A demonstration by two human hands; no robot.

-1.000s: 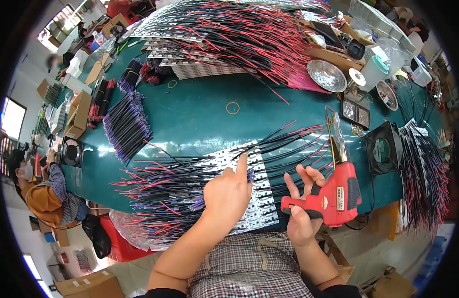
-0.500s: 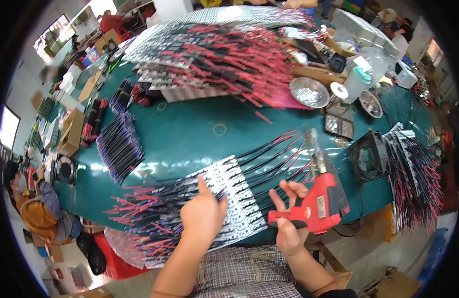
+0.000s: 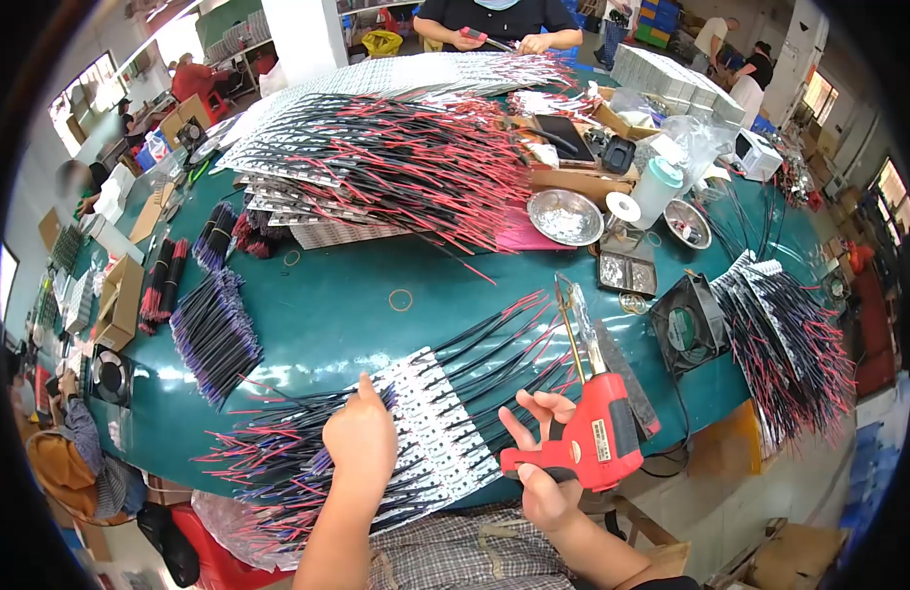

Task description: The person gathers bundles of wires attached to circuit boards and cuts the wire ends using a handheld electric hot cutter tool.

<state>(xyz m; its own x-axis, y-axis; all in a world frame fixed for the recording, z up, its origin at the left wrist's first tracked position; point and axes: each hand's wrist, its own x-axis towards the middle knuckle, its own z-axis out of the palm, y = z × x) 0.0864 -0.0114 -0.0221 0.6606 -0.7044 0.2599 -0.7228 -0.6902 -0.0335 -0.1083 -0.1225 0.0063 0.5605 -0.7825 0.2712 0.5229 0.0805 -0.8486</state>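
Left hand (image 3: 361,441): index extended, other fingers curled, over wired white boards (image 3: 427,418) on a green worktop (image 3: 322,329); cannot tell if anything is gripped. Right hand (image 3: 547,497): fingers clamped on the handle of a red soldering gun (image 3: 595,438).

Workers sit and stand around a green-topped workbench (image 3: 327,334) in a busy electronics assembly workshop. A large stack of white circuit boards trailing red and black wires (image 3: 396,162) fills its far side, with bundled wires (image 3: 216,337) at the left, metal dishes of small parts (image 3: 565,217) and a square cooling fan (image 3: 688,324) at the right. Cardboard boxes (image 3: 121,303) and a red plastic stool (image 3: 216,105) share the room.
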